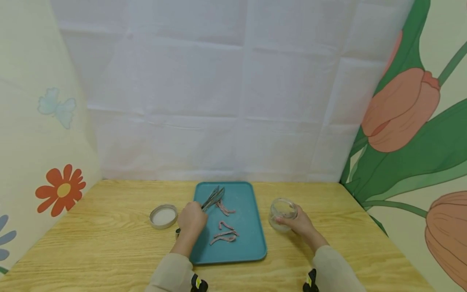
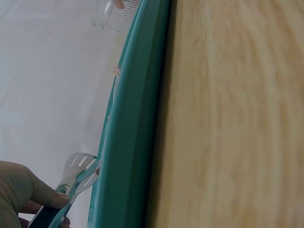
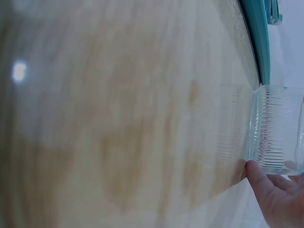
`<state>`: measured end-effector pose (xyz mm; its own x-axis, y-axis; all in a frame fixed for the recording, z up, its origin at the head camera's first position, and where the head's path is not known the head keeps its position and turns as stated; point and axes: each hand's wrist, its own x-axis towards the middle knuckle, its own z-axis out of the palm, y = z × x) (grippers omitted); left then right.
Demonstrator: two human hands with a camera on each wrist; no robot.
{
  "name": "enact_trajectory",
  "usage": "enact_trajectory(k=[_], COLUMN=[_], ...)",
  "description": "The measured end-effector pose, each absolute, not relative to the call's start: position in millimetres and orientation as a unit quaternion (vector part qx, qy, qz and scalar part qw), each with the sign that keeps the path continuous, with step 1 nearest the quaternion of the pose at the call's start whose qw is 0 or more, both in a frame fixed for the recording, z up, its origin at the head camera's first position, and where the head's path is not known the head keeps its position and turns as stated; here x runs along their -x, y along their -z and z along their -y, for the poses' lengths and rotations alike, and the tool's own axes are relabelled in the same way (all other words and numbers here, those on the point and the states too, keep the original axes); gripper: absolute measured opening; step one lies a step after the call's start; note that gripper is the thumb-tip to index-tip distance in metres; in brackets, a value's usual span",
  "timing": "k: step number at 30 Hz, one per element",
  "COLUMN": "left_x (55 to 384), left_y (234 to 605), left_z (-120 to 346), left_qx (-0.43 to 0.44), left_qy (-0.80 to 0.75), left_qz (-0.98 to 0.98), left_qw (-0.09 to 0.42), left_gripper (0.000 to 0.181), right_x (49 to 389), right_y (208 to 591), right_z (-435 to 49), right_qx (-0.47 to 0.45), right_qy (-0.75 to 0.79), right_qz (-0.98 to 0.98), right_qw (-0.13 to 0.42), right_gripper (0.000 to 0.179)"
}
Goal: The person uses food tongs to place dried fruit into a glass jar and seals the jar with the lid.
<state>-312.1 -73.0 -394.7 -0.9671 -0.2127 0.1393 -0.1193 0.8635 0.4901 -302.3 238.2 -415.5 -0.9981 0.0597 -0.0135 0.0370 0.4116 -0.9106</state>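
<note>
The left grip is clamped on metal tongs with flat, slotted heads, over a smooth, round-cornered blue tray. Thin, pinkish, rough-looking strips lie on it; whether the tongs pinch any is hard to tell. The right grip is curled round a ribbed, clear glass jar on the wood-grained tabletop, right of the tray.
</note>
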Motion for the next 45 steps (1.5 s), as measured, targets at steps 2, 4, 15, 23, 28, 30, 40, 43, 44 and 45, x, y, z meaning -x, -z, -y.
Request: enact_trajectory(k=[2,4,15,23,28,30,40,43,44,45], left_x=[312.3,312.5,312.2,310.9,310.5,310.2,307.5,307.2,307.2,307.3], left_y=[394.1,393.5,392.3,393.4,396.3,397.4,400.0,400.1,400.2,400.3], left_z=[71.9,71.0,69.2,70.7,71.4,71.7,73.3,73.4,73.6,74.0], left_qx=[-0.087,-0.088,-0.080,-0.070,-0.070,-0.070,-0.062,-0.060,-0.060,-0.059], left_qy=[0.243,0.240,0.241,0.251,0.257,0.261,0.271,0.275,0.278,0.280], left_qz=[0.962,0.963,0.964,0.962,0.959,0.958,0.952,0.950,0.949,0.948], left_qw=[0.091,0.086,0.074,0.081,0.092,0.099,0.125,0.132,0.135,0.137], left_gripper=[0.006,0.007,0.008,0.009,0.010,0.011,0.013,0.012,0.012,0.011], right_x=[302.3,302.2,301.0,300.1,300.2,300.3,300.3,300.3,300.3,300.3], right_y=[415.3,415.0,414.2,413.5,413.3,413.4,415.1,415.7,415.8,415.9], right_z=[-238.0,-237.7,-237.0,-236.6,-236.7,-236.9,-237.9,-238.1,-238.1,-238.1], right_qx=[0.029,0.030,0.023,0.023,0.024,0.025,0.022,0.019,0.018,0.018], right_qy=[-0.542,-0.541,-0.538,-0.540,-0.543,-0.542,-0.542,-0.541,-0.540,-0.540], right_qz=[0.840,0.841,0.842,0.841,0.839,0.840,0.840,0.841,0.841,0.841], right_qw=[0.010,0.010,0.015,0.014,0.014,0.014,0.013,0.016,0.017,0.018], right_gripper=[0.089,0.089,0.087,0.086,0.085,0.086,0.086,0.084,0.084,0.084])
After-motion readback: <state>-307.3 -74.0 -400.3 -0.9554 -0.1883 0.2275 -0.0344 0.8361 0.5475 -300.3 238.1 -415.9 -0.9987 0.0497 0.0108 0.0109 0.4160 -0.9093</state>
